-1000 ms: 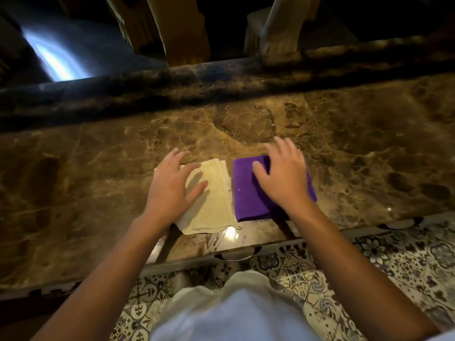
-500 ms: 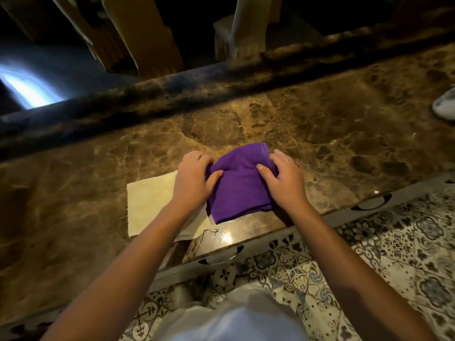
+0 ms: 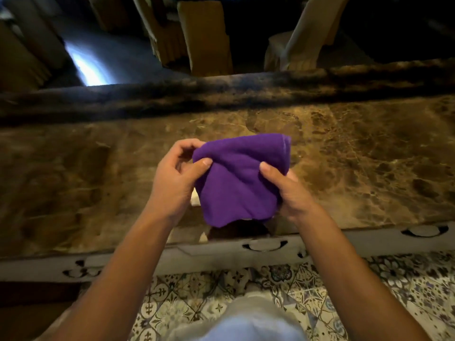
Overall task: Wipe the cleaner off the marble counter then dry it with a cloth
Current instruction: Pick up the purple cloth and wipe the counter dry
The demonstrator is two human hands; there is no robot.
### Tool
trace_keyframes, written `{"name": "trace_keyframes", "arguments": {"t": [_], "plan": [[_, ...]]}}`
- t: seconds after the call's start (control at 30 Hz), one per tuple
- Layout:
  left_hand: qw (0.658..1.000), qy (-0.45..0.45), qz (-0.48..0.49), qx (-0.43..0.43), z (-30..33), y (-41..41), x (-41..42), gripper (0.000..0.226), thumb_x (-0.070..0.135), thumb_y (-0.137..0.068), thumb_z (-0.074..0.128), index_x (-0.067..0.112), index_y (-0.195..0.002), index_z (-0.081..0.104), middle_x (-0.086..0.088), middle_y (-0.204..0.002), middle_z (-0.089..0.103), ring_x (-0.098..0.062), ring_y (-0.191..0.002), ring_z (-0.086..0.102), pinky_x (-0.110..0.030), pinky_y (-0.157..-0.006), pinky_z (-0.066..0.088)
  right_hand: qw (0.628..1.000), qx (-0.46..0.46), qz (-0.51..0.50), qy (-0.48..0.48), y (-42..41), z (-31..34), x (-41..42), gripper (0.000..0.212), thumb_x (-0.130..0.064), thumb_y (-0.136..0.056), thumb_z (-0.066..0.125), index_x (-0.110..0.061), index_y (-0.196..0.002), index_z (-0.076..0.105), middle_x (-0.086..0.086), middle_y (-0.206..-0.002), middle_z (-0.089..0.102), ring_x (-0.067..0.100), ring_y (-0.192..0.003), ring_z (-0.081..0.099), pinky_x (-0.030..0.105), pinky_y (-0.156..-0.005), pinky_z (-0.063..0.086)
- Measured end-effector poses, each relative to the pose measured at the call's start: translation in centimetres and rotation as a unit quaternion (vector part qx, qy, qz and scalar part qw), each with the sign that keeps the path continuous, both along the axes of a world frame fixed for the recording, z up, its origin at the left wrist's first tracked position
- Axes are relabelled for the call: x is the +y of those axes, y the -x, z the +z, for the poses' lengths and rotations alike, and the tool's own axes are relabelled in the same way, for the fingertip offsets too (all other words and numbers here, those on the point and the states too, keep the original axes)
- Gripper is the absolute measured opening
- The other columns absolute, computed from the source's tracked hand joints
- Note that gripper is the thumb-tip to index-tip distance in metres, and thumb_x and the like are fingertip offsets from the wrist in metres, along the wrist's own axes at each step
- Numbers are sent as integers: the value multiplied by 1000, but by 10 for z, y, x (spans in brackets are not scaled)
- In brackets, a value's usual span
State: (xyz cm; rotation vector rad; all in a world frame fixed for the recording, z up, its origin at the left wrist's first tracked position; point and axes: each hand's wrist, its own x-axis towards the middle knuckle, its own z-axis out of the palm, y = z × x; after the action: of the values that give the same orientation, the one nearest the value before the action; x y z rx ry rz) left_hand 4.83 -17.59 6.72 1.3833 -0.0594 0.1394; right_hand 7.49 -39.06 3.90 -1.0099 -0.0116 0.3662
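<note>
A purple cloth [image 3: 240, 178] hangs bunched in the air above the brown marble counter [image 3: 357, 168]. My left hand [image 3: 176, 178] pinches its upper left corner between thumb and fingers. My right hand [image 3: 286, 190] grips its right side, thumb on top. A cream cloth [image 3: 195, 198] lies on the counter beneath; only small slivers of it show past the purple cloth and my left hand.
A raised dark marble ledge [image 3: 221, 94] runs along the counter's far side. Covered chairs [image 3: 206, 35] stand beyond it. The counter's near edge [image 3: 270, 244] has ornate trim, and patterned floor tiles [image 3: 369, 291] lie below.
Both hands left the two cloths lying flat, gathered the purple cloth and lifted it off the counter. The cream cloth stayed down and is mostly hidden now.
</note>
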Motion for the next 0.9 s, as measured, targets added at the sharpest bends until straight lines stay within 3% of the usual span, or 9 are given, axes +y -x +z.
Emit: {"name": "trace_keyframes", "arguments": {"t": [0.1,0.2,0.3,0.37,0.47,0.57,0.63,0.73,0.9], "plan": [[999,8,36,-4,1,38,60,29,5,-89,70,25,-110,68,8,-107,76,-9,-102,69,-25,-85,56,997,-8,51,65,26,2,63,46,-49,-65,92,-30,-105,82,0,-112,80,16,-104,75,29,-83,60],[995,42,78,40,-3,76,120,36,13,-87,77,24,-120,67,6,-114,77,-11,-109,71,-26,-90,57,992,-17,93,81,51,4,121,40,-55,-70,86,-36,-104,81,-4,-111,80,13,-105,75,24,-82,59],[991,43,78,103,-9,115,172,49,43,-82,83,28,-127,69,-1,-126,75,-17,-118,70,-27,-90,58,989,-19,125,77,79,4,176,35,-51,-76,85,-32,-106,82,-3,-110,80,14,-103,75,24,-81,59],[989,16,83,121,-14,138,202,44,53,-83,78,29,-120,75,-5,-122,77,-19,-112,74,-27,-81,60,988,-19,126,86,96,2,211,24,-40,-81,84,-29,-103,83,-2,-107,81,14,-100,76,25,-80,59],[984,15,128,125,-14,165,242,34,50,-85,73,29,-111,78,-5,-111,80,-16,-99,75,-27,-74,61,990,-8,107,90,115,-3,254,17,-21,-83,79,-24,-99,83,1,-103,81,14,-94,77,26,-77,60],[982,26,154,105,-12,180,274,24,41,-86,76,30,-107,79,-1,-105,80,-10,-94,75,-24,-71,60,991,-1,101,92,125,-2,282,28,-19,-78,84,-17,-105,79,7,-108,80,21,-98,76,31,-80,60],[980,21,171,96,-12,185,290,22,38,-85,78,32,-107,78,1,-105,80,-8,-94,75,-23,-69,59,988,-3,116,99,126,2,296,23,-17,-75,83,-19,-99,82,7,-106,81,22,-96,77,30,-77,61],[977,14,196,87,-15,187,311,30,42,-82,83,35,-110,77,3,-107,80,-9,-97,75,-22,-70,59,982,5,151,112,118,5,313,20,-11,-79,81,-19,-96,82,9,-104,81,24,-94,76,31,-76,61],[978,23,187,86,-21,170,330,44,48,-77,85,38,-118,74,1,-110,80,-11,-100,77,-24,-70,60,975,55,205,68,93,0,334,20,-19,-89,72,-16,-106,81,13,-113,79,26,-100,77,32,-75,62]]}}
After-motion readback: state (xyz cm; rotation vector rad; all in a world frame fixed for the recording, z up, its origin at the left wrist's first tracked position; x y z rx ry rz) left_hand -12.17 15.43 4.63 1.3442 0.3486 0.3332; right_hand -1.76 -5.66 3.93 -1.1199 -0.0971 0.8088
